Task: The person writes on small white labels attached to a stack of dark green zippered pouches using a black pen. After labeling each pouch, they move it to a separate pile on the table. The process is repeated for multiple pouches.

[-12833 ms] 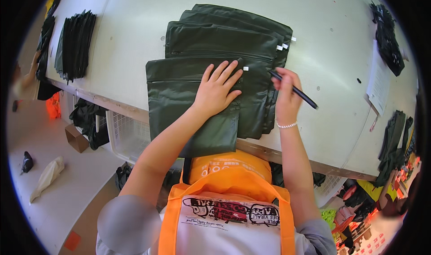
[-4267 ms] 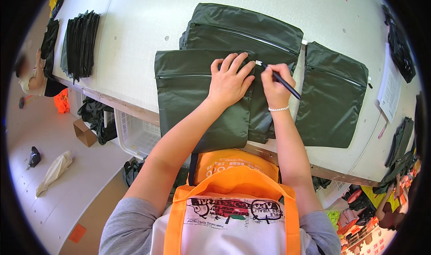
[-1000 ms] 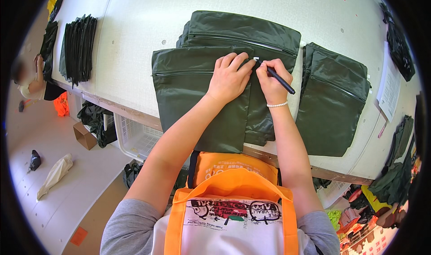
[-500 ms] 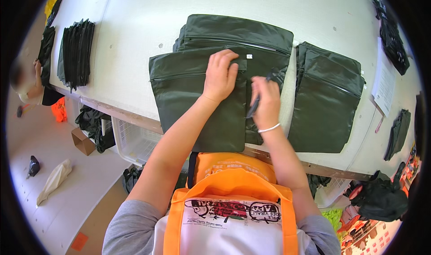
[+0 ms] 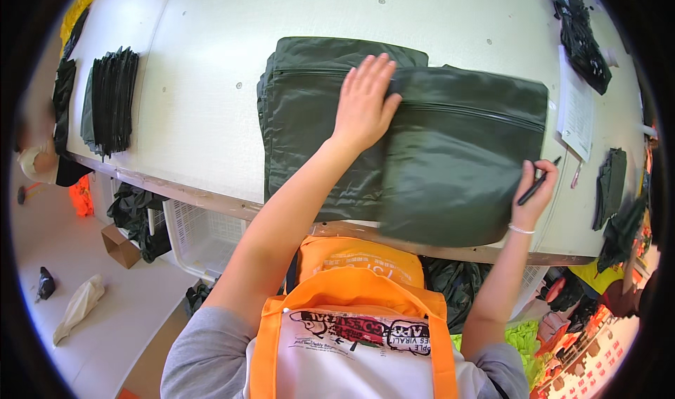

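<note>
My left hand (image 5: 365, 105) lies with fingers stretched out across the top of a dark green zippered fabric piece (image 5: 309, 132), its thumb reaching the neighbouring piece. My right hand (image 5: 538, 195) is closed around a slim black pen (image 5: 538, 182), which slants across the fingers. Those fingers are at the right edge of a second dark green zippered piece (image 5: 464, 167), slightly blurred, overlapping the right side of the left pile. Whether they also pinch its edge, I cannot tell. Both pieces have a zipper running across near the top.
A row of folded dark fabric (image 5: 112, 102) stands at the table's left. To the right are a printed sheet (image 5: 576, 111), a black bundle (image 5: 582, 44) and a dark strip stack (image 5: 609, 188). White crates (image 5: 200, 234) sit below the table edge. Another person (image 5: 42, 163) is at far left.
The upper green piece has gone from the left pile to the right. My right hand moved right with the pen; my left hand shifted slightly right and its fingers straightened.
</note>
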Demonstrator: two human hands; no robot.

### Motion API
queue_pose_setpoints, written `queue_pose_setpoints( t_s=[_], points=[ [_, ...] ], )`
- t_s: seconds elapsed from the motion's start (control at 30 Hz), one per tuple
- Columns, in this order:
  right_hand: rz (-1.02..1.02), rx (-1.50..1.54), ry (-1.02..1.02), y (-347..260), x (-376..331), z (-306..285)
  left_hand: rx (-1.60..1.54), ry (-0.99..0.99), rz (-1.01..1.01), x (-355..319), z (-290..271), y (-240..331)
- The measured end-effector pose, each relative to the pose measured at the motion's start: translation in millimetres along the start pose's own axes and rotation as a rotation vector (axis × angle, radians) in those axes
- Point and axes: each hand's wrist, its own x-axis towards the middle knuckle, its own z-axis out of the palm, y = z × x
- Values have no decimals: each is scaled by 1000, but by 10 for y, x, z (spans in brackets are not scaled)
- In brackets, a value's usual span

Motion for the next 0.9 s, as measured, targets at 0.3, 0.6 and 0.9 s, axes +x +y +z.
queue_pose_setpoints(
  t_s=[0.3, 0.6, 0.9],
  points=[
    [-178, -231, -1, 135, -7, 273, 323, -432, 34, -698, -324, -215],
    [-55, 523, -312, -1188, -508, 1523, 316, -226, -90, -1075, -695, -173],
    [58, 614, -312, -1376, -482, 1985, 257, -128, 36, -587, -311, -367]
  ],
)
